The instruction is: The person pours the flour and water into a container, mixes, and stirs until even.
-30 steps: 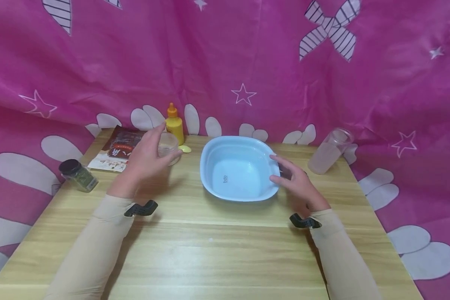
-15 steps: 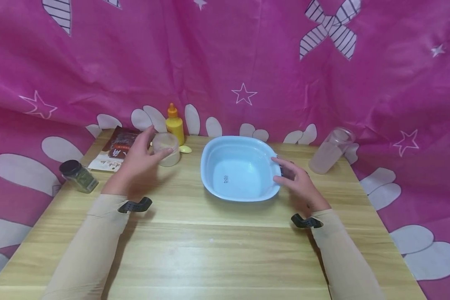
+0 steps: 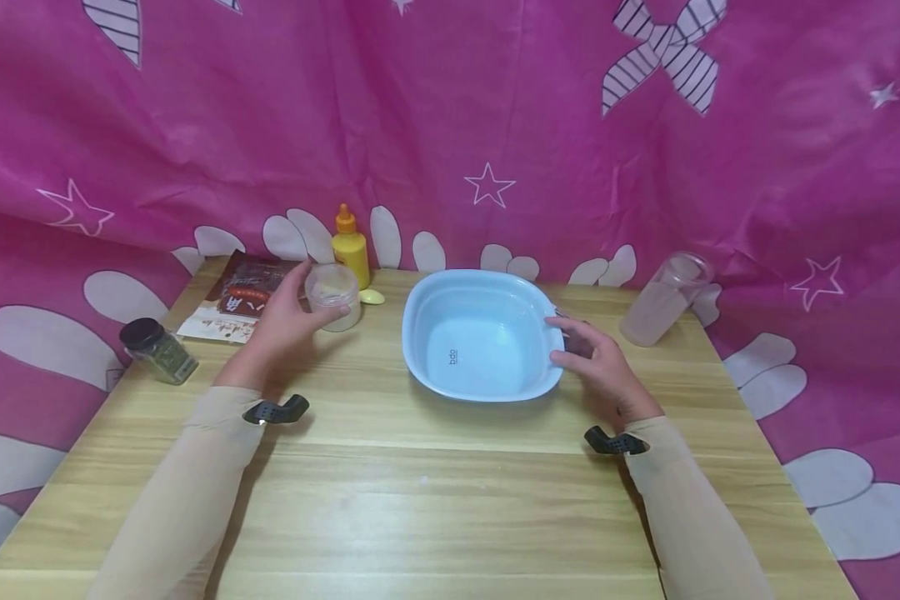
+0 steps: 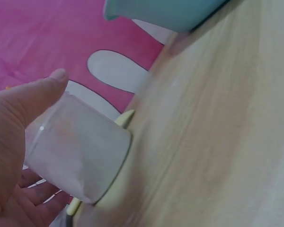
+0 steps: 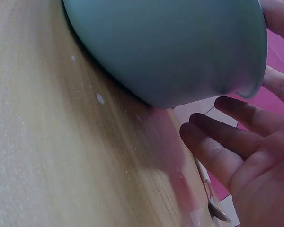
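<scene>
Light-blue basin (image 3: 487, 354), rounded corners, translucent round tub (image 3: 335, 293)

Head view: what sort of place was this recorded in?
Probably a makeshift indoor tabletop set-up, hard to pin to one kind of room: a wood-grain table backed by pink patterned cloth, with a light blue basin standing on it.

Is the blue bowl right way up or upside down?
The blue bowl is right way up: the head view looks into its hollow inside.
</scene>
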`<state>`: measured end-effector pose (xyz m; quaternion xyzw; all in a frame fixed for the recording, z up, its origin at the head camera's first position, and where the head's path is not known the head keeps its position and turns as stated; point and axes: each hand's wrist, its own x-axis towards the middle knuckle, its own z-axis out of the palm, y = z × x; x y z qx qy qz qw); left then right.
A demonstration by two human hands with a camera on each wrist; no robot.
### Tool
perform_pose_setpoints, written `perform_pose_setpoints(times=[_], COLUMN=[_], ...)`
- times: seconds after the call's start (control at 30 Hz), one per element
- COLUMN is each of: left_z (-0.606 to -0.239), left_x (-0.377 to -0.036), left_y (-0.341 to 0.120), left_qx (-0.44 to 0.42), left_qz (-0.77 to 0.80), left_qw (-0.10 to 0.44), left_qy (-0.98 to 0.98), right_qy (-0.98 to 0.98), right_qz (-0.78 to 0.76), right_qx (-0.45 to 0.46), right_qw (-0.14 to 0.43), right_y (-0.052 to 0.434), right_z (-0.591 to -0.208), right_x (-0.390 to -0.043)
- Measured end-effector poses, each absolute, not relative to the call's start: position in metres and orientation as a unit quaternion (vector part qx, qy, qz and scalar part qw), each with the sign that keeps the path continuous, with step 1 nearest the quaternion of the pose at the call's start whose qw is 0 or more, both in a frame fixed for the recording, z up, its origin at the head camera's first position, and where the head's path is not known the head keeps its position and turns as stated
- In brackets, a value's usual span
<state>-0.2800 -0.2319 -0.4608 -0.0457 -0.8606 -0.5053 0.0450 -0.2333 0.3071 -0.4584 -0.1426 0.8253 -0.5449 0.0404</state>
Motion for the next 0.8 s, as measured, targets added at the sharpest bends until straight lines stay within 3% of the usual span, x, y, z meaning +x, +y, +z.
perform_pose_setpoints(times=[0.8], left_z=[-0.482], left_x=[-0.286], left_y=[-0.214], left_qx=[-0.029], left_qz=[-0.481], left_qw=[0.098], left_qy=[-0.871], right_qy=[0.8], right_qz=[-0.584], right_qx=[-0.121], right_qw=[0.062], right_y=[0.306], right_z=[-0.463], right_x=[-0.235])
